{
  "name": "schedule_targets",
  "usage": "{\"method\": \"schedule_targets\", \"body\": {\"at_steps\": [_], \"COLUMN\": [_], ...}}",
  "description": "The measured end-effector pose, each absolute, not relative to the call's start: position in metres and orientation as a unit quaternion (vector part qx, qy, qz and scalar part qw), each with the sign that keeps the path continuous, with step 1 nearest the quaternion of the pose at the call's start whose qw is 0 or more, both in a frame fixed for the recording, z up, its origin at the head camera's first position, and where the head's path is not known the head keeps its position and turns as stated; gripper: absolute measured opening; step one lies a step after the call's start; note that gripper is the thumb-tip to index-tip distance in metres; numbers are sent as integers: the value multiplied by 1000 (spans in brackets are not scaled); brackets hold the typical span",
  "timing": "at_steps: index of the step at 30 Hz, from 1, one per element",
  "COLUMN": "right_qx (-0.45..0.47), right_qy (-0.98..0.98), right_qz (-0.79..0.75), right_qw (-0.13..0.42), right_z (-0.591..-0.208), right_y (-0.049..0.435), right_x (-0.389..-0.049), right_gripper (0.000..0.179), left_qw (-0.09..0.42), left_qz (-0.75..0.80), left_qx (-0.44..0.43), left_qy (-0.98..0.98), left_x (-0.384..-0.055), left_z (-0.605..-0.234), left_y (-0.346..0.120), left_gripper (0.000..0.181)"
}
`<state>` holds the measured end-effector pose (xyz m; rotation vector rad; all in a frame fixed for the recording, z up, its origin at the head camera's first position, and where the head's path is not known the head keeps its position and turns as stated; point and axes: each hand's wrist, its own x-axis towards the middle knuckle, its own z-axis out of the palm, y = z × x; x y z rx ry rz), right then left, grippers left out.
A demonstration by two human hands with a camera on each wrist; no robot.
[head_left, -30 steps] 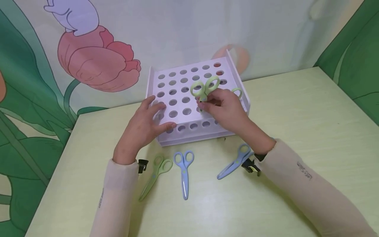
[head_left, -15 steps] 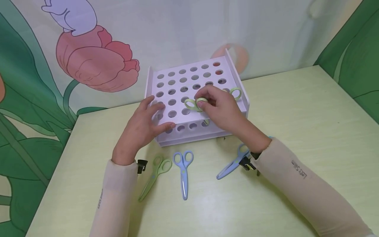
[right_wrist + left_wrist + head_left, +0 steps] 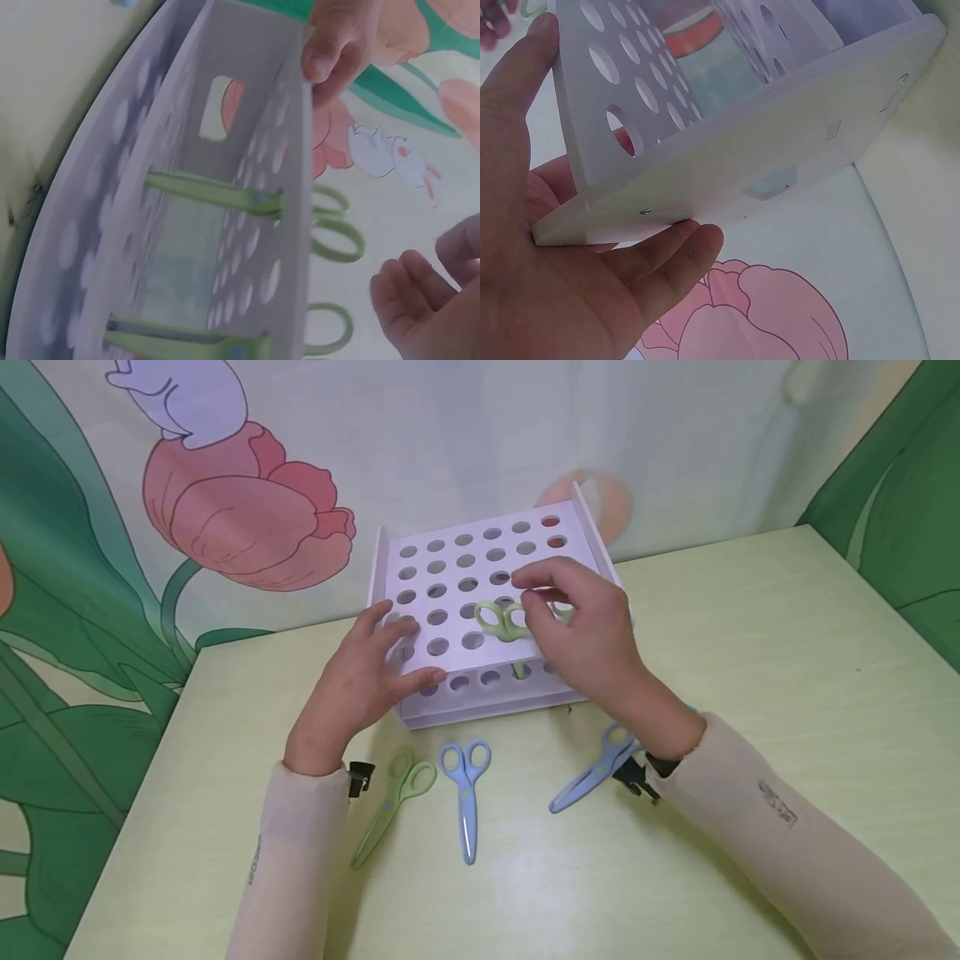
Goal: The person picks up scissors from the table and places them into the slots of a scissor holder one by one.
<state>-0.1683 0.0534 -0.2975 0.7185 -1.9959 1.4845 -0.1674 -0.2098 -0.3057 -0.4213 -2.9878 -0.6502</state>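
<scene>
A white rack (image 3: 487, 712) with rows of round holes stands on the table near the wall. My left hand (image 3: 360, 677) grips its left side, thumb at the front edge and fingers round the side panel (image 3: 705, 195). Green scissors (image 3: 225, 196) hang in a hole of the rack, handle loops above the top plate, blades passing down to the lower plate. Beside them a second pair of green scissors (image 3: 180, 343) sits in another hole. My right hand (image 3: 592, 618) hovers just right of the first pair's loops. In the right wrist view its fingers are loosely bent and hold nothing.
On the table in front of the rack lie green scissors (image 3: 386, 814), blue scissors (image 3: 467, 802) and another blue pair (image 3: 588, 781) partly under my right wrist. A printed wall cloth (image 3: 465, 435) rises behind the rack.
My right hand lowered the green scissors into a hole of the rack, released them and drew back to the right. The left hand has kept its grip.
</scene>
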Motion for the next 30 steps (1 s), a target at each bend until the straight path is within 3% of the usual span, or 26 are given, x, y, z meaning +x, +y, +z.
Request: {"method": "schedule_targets", "body": {"at_steps": [3,9,12,15,19,26,30], "right_qx": [302,350,373,381,400,418,405], "right_qy": [-722,-765,-801,-827,-842,-869,-883], "right_qz": [580,534,441,366,294,179,152], "right_qw": [227,-84,-159,-191,-213,-196,-180], "right_z": [-295,-304,-320,-337,-356,-370,-371], "right_y": [52,50,43,34,25,18,16], "right_x": [-163,-160,-164,-167,-166,-151,-146], "right_gripper": [13,10,14,26,29,54,42], "left_qw": [27,28,28,31,26,-19,-34], "left_qz": [-209,-208,-208,-207,-212,-244,-255], "left_qx": [-137,-138,-140,-141,-139,-102,-86], "left_qy": [-968,-968,-968,-968,-967,-964,-962], "left_x": [-168,-168,-169,-168,-169,-170,-170], "left_z": [-305,-306,-306,-306,-305,-302,-304], "left_y": [-209,-210,-210,-210,-209,-218,-225], "left_gripper": [70,71,71,70,71,88,95]}}
